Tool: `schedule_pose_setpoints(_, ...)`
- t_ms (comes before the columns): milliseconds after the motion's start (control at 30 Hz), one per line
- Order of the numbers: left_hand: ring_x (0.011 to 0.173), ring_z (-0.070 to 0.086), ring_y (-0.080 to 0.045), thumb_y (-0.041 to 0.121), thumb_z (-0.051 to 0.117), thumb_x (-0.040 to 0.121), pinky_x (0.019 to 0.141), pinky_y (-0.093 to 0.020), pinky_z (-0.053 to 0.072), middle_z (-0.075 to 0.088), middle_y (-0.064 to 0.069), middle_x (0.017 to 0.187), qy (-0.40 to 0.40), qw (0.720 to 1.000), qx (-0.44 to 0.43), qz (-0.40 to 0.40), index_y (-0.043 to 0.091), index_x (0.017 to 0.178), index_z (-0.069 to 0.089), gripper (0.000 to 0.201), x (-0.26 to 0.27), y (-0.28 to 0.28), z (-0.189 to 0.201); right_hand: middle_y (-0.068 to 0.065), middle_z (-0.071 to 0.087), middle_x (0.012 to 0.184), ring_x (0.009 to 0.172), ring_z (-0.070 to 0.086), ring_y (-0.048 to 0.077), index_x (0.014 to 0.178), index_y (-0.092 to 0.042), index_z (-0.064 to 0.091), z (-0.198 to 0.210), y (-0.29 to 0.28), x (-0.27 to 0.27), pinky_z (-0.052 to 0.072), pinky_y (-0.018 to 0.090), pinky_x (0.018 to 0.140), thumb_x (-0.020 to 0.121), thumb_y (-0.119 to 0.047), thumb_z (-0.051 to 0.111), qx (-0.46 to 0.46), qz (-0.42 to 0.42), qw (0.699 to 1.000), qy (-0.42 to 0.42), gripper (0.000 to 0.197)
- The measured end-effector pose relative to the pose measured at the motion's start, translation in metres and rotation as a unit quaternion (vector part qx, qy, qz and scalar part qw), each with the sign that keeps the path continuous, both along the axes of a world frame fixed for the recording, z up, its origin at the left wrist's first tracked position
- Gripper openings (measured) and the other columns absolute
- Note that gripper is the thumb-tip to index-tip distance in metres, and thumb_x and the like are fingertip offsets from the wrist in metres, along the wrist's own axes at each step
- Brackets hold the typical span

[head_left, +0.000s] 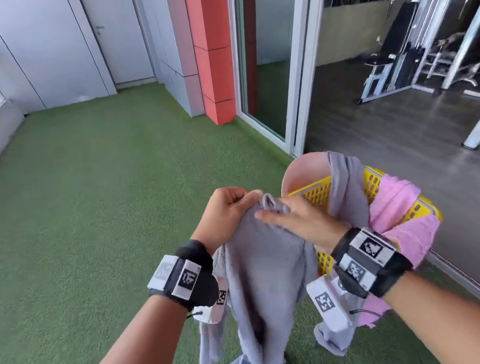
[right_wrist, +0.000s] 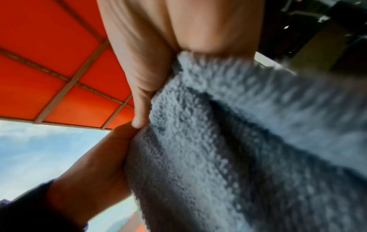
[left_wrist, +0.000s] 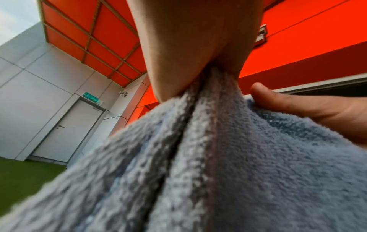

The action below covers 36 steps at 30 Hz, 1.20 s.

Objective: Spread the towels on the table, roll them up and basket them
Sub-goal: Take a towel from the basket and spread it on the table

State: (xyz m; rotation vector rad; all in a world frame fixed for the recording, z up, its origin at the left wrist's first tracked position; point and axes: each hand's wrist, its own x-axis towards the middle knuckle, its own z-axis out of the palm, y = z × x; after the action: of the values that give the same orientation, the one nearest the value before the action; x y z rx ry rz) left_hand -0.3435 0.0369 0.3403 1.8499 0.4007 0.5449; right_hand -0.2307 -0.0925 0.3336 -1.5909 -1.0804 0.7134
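A grey towel (head_left: 265, 268) hangs in front of me, bunched at its top. My left hand (head_left: 230, 209) grips that bunch from the left; the left wrist view shows the towel (left_wrist: 218, 157) running up into the left hand (left_wrist: 188, 47). My right hand (head_left: 296, 220) lies over the top from the right and pinches the towel (right_wrist: 238, 141) between thumb and palm. A yellow perforated basket (head_left: 320, 194) stands just right of my hands, with a pink towel (head_left: 395, 204) draped over it. More grey cloth (head_left: 345, 182) hangs over its rim; whether it is the same towel I cannot tell.
The basket sits on a pink seat (head_left: 306, 172). Green artificial turf (head_left: 101, 196) covers the floor ahead and to the left. A red pillar (head_left: 213, 51) and a sliding glass door (head_left: 267, 60) stand ahead, with gym equipment (head_left: 398, 61) inside. No table is in view.
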Motion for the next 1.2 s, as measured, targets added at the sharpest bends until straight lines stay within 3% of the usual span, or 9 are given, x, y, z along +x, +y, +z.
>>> schedule_pose_setpoints(133,0.055,0.032,-0.017,0.045,0.062,0.09,0.048,-0.032,0.023,0.041,-0.006,0.059,0.013,1.0,-0.008,-0.022,0.005,0.061,0.052,0.05,0.009,-0.016,-0.007,0.004,0.047,0.078,0.079,0.041,0.018,0.081,-0.019,0.059,0.021,-0.031,0.043,0.033,0.031,0.076,0.079,-0.045,0.073,0.088,-0.146,0.98,0.107,0.029)
schedule_pose_setpoints(233,0.056,0.028,-0.017,0.049,0.063,0.087,0.049,-0.038,0.022,0.035,-0.005,0.06,0.023,0.999,0.0,-0.023,0.004,0.059,0.044,0.056,0.014,-0.03,-0.016,0.0,0.065,0.075,0.076,0.061,0.015,0.078,-0.014,0.066,0.027,-0.057,0.072,0.046,0.029,0.081,0.088,-0.028,0.068,0.151,-0.245,0.94,0.185,0.017)
schedule_pose_setpoints(333,0.057,0.024,-0.019,0.04,0.062,0.09,0.047,-0.044,0.018,0.03,-0.006,0.062,0.019,0.998,0.021,-0.061,-0.003,0.062,0.04,0.056,0.035,-0.055,-0.008,0.0,0.064,0.088,0.09,0.061,0.013,0.083,-0.008,0.064,0.006,-0.079,0.064,0.044,0.036,0.095,0.075,-0.046,0.077,0.016,-0.121,0.989,0.089,0.041)
schedule_pose_setpoints(400,0.058,0.021,-0.02,0.034,0.061,0.093,0.048,-0.044,0.015,0.029,-0.006,0.063,0.016,0.995,0.03,-0.099,-0.006,0.063,0.038,0.055,0.053,-0.079,0.0,0.003,0.053,0.082,0.085,0.049,0.015,0.08,-0.007,0.059,-0.004,-0.099,0.052,0.039,0.037,0.083,0.075,-0.044,0.077,-0.028,-0.036,0.998,0.04,0.041)
schedule_pose_setpoints(600,0.061,0.029,-0.018,0.039,0.059,0.093,0.049,-0.037,0.02,0.037,-0.005,0.067,0.03,0.987,0.034,-0.154,-0.016,0.073,0.047,0.06,0.081,-0.132,-0.006,0.007,0.066,0.079,0.082,0.061,0.019,0.077,-0.01,0.069,0.022,-0.206,0.115,0.042,0.04,0.093,0.085,-0.03,0.071,0.114,-0.245,0.949,0.161,0.021)
schedule_pose_setpoints(800,0.052,0.017,-0.007,0.024,0.059,0.095,0.047,-0.021,0.016,0.022,-0.002,0.06,0.005,0.973,0.081,-0.217,-0.011,0.062,0.039,0.052,0.13,-0.23,0.005,0.012,0.055,0.089,0.089,0.051,0.02,0.093,0.011,0.06,-0.01,-0.263,0.097,0.041,0.039,0.087,0.073,-0.032,0.082,-0.007,-0.131,0.984,0.124,0.053)
schedule_pose_setpoints(933,0.052,0.019,-0.007,0.027,0.059,0.094,0.045,-0.02,0.017,0.024,-0.002,0.059,0.022,0.969,0.084,-0.233,-0.006,0.059,0.035,0.054,0.147,-0.274,-0.001,0.029,0.059,0.089,0.085,0.058,0.025,0.098,0.019,0.053,-0.004,-0.335,0.124,0.047,0.038,0.083,0.065,-0.029,0.085,0.033,-0.232,0.96,0.154,0.066)
schedule_pose_setpoints(1100,0.062,0.028,-0.017,0.035,0.062,0.091,0.053,-0.029,0.024,0.032,-0.005,0.065,0.041,0.972,0.093,-0.212,-0.012,0.068,0.046,0.055,0.17,-0.295,-0.008,0.01,0.073,0.091,0.079,0.068,0.017,0.097,-0.001,0.069,0.016,-0.417,0.176,0.052,0.028,0.076,0.084,-0.016,0.071,0.015,-0.287,0.954,0.081,0.02)
schedule_pose_setpoints(1200,0.059,0.031,-0.011,0.031,0.061,0.092,0.05,-0.022,0.025,0.035,-0.002,0.063,0.026,0.977,0.091,-0.193,-0.007,0.067,0.052,0.047,0.198,-0.312,-0.004,0.002,0.07,0.078,0.075,0.061,0.016,0.086,-0.005,0.066,0.023,-0.422,0.217,0.047,0.03,0.074,0.085,-0.03,0.072,-0.037,-0.301,0.953,-0.017,0.025)
